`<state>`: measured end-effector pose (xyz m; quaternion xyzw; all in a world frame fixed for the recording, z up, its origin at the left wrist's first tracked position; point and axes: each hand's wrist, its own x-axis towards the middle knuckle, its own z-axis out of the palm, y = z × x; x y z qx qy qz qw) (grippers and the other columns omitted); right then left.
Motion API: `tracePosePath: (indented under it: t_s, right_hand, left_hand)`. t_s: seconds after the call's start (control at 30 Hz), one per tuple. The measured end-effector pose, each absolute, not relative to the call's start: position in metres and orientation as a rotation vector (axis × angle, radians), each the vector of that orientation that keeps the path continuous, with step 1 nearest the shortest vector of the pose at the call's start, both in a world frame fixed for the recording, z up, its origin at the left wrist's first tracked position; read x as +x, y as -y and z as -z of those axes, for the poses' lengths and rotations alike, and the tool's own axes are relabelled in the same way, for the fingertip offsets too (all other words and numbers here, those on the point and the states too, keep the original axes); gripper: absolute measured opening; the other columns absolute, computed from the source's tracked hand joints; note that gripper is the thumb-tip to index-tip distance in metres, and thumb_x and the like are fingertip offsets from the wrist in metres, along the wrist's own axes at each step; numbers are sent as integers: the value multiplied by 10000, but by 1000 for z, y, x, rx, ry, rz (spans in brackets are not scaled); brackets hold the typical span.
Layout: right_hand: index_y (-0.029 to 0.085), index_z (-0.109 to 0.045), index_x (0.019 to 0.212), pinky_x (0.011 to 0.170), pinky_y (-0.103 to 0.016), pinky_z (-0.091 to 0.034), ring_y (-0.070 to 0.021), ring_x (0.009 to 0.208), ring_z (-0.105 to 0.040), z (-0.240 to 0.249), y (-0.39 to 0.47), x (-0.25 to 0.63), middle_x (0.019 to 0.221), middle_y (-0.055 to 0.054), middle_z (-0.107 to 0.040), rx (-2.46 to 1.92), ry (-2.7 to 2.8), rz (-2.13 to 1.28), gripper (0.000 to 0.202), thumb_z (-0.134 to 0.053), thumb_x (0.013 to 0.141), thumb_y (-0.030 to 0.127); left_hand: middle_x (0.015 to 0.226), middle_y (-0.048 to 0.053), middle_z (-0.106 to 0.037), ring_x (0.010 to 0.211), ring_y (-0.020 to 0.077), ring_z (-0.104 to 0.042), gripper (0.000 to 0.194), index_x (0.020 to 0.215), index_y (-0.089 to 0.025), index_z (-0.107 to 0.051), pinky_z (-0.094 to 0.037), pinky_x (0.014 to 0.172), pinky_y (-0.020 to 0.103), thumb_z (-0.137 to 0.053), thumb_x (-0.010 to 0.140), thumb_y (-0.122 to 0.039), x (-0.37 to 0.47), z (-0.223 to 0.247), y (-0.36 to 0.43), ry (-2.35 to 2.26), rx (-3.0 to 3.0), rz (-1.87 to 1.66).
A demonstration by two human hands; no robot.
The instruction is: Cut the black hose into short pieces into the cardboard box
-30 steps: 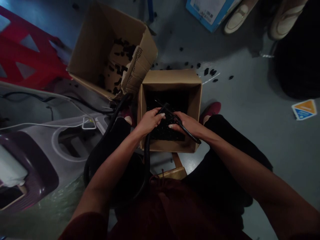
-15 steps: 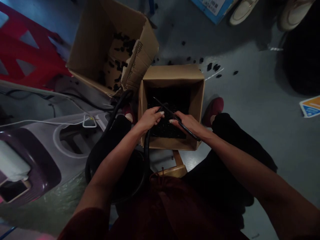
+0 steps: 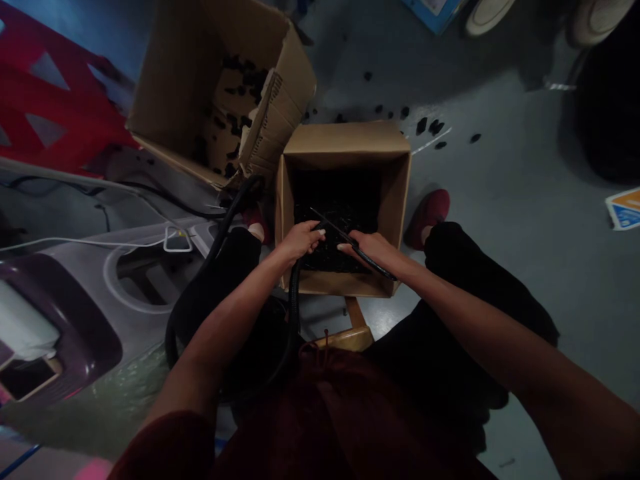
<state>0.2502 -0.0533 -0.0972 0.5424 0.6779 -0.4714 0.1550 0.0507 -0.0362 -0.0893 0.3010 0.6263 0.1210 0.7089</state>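
My right hand (image 3: 370, 249) is closed round the dark handle of a long thin tool (image 3: 333, 227), whose narrow end points up and left over an open cardboard box (image 3: 349, 138). Across from it, my left hand (image 3: 304, 241) pinches something dark, too small to make out, beside the tool. Below my left wrist, a black ribbed hose (image 3: 293, 300) hangs at the box's left side. Black shiny pieces (image 3: 330, 257) lie inside the box under both hands.
A larger cardboard box (image 3: 175, 80) with scattered black pieces stands at upper left. More black bits (image 3: 423, 125) lie on the floor. At left are a grey plastic stool (image 3: 107, 230) and a red plastic piece (image 3: 65, 120). Another person's shoes (image 3: 487, 17) show at the top.
The view has shifted slightly. Both hands remain over the box, and the tool's thin end sits a little lower and further right.
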Motion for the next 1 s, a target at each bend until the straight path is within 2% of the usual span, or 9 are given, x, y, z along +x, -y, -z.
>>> tracePosePath:
  t_s: [0.13,0.27,0.4,0.53,0.63,0.73,0.83,0.93,1.0]
  right_hand:
    - [219,-584,970,640,-292,-453,-242,776,-674,103,49,253,826,-83,-689,1623,-1886,1351,371,-445,938,561]
    - [212,-519,938,610,-266,-486,-177,703,-639,102,39,253,818,-47,-648,1827,-1755,1748,253,-502,936,464]
    - [213,-483,954,556,-224,-499,-117,638,-603,106,33,249,792,-2,-608,2039,-1469,2257,312,-630,859,472]
    - [220,-480,956,553,-236,-510,-125,632,-603,107,33,244,714,32,-579,2040,-1335,2461,396,-739,757,444]
    - [222,-490,970,558,-249,-516,-138,635,-605,104,31,242,669,47,-563,2000,-1329,2518,354,-728,757,375]
    - [224,-494,968,584,-274,-527,-142,623,-600,100,25,244,665,52,-554,2087,-1389,2444,284,-686,764,276]
    - [230,-484,967,606,-285,-533,-144,625,-602,100,18,251,688,44,-568,2215,-1443,2358,264,-650,762,218]
    - [230,-472,1007,624,-290,-539,-152,647,-619,102,14,256,713,34,-583,2244,-1473,2346,283,-645,785,258]
    - [226,-465,1034,640,-296,-540,-156,672,-632,105,14,257,750,17,-600,2224,-1521,2327,281,-623,826,330]
  left_hand:
    - [665,-33,-556,447,24,-428,105,862,-117,-628,-307,393,146,-549,823,-60,52,94,37,-1359,593,-307]
    - [651,-42,-548,470,42,-471,336,1131,-134,-642,-352,419,154,-582,805,-79,55,88,35,-1292,530,-310]
    - [726,-24,-582,477,47,-493,531,1354,-101,-523,-401,438,179,-568,827,-54,63,74,35,-1287,511,-284]
    - [828,-6,-610,479,52,-529,726,1500,-105,-330,-431,455,206,-589,826,-33,71,65,36,-1267,486,-282]
    - [796,-22,-600,469,53,-534,747,1510,-103,-297,-434,455,207,-596,830,-30,74,63,37,-1245,486,-284]
    - [797,-17,-623,472,55,-542,666,1472,-116,-336,-431,444,199,-588,858,-62,75,62,38,-1237,457,-293]
    - [768,-7,-637,458,55,-527,359,1263,-116,-500,-406,418,187,-553,909,-139,76,60,40,-1197,418,-303]
    - [709,-18,-606,429,38,-474,59,975,-131,-545,-355,389,165,-525,927,-158,75,60,40,-1176,379,-318]
    - [699,-25,-589,428,30,-453,30,919,-139,-533,-329,380,153,-505,925,-132,72,61,37,-1215,377,-354]
